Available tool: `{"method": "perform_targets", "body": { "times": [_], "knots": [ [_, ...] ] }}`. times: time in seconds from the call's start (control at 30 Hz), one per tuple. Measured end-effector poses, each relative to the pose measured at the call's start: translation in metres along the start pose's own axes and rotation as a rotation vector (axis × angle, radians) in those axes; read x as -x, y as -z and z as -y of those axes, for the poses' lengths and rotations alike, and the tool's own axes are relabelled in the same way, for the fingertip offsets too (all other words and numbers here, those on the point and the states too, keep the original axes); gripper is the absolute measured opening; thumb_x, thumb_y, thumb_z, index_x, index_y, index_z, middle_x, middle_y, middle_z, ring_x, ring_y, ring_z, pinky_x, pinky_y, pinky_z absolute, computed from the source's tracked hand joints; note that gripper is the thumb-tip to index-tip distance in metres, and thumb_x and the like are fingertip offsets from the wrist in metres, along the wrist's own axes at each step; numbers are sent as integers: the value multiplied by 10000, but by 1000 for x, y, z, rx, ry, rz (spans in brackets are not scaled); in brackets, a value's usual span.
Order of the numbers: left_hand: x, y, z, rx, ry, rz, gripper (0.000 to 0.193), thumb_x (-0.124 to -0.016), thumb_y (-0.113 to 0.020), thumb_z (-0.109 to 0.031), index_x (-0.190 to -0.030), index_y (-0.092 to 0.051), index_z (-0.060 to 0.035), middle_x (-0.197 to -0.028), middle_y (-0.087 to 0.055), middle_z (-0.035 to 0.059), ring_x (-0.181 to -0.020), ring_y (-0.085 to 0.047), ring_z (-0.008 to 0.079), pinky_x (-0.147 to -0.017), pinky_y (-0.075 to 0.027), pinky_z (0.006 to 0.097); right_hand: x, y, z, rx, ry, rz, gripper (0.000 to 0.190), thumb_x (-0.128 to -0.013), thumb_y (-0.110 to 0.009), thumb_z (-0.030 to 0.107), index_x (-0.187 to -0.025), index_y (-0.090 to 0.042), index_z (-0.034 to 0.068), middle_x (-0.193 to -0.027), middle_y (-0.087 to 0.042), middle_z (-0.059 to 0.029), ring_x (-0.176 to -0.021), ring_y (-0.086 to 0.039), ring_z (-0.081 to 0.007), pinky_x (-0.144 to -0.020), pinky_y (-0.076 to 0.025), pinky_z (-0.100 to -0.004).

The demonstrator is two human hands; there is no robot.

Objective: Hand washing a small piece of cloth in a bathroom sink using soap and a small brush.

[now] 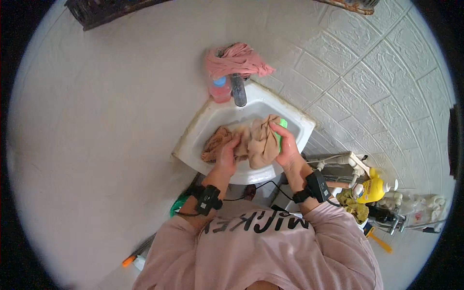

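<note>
Over a white corner washbasin [250, 178] both my hands grip a wet beige cloth [264, 145]. My right hand [288, 145] has its thumb on the bunched right part of the cloth. Under that hand a bright green object [283, 125], perhaps a soap bar or brush, shows at the cloth's edge; most of it is hidden. My left hand [228, 154] pinches the middle stretch of fabric. Left of it, a darker brown, soaked-looking part [217, 143] rests in the bowl; whether it is the same piece cannot be told.
A dark faucet [238, 90] stands at the basin's back corner, beside a pink bottle with a blue cap [220, 90]. A pink cloth [237, 59] drapes above them. At right are white pipes [353, 165] and a yellow bottle [373, 189]. A cable [272, 183] links my wrist devices.
</note>
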State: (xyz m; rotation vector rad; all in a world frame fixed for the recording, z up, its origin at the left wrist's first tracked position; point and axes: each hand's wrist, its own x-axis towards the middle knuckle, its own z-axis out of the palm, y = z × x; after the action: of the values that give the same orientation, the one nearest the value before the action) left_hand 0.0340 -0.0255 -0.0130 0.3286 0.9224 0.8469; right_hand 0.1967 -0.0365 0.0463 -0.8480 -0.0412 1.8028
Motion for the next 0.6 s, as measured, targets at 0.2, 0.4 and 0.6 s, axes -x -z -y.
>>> {"method": "perform_targets", "body": {
  "times": [0.2, 0.4, 0.6],
  "knots": [
    [3, -8, -4, 79, 44, 167, 389, -865, -513, -324, -1194, -446, -127, -1078, -528, 8, -965, -522, 138, -778, -448, 298, -2, -21, -23, 760, 206, -31, 284, -823, -584, 208, -1049, -527, 45, -859, -556, -18, -741, -533, -113, -669, -464, -255],
    [-9, -14, -8, 99, -9, 186, 444, -847, -543, -348, -1199, -435, -100, -1093, -506, 42, -1016, -484, 165, -823, -429, 313, -13, -32, -30, 965, 484, -26, 235, -849, -559, 191, -1045, -527, 66, -853, -552, 12, -731, -519, -82, -623, -437, -229],
    [-29, 1, -17, 186, -122, 223, 376, -829, -563, -366, -1078, -504, -92, -988, -546, 56, -930, -520, 174, -776, -452, 350, -14, -94, 12, 797, 748, 205, 171, -823, -547, 110, -981, -525, 47, -929, -594, -58, -682, -500, -93, -601, -418, -236]
  ]
}}
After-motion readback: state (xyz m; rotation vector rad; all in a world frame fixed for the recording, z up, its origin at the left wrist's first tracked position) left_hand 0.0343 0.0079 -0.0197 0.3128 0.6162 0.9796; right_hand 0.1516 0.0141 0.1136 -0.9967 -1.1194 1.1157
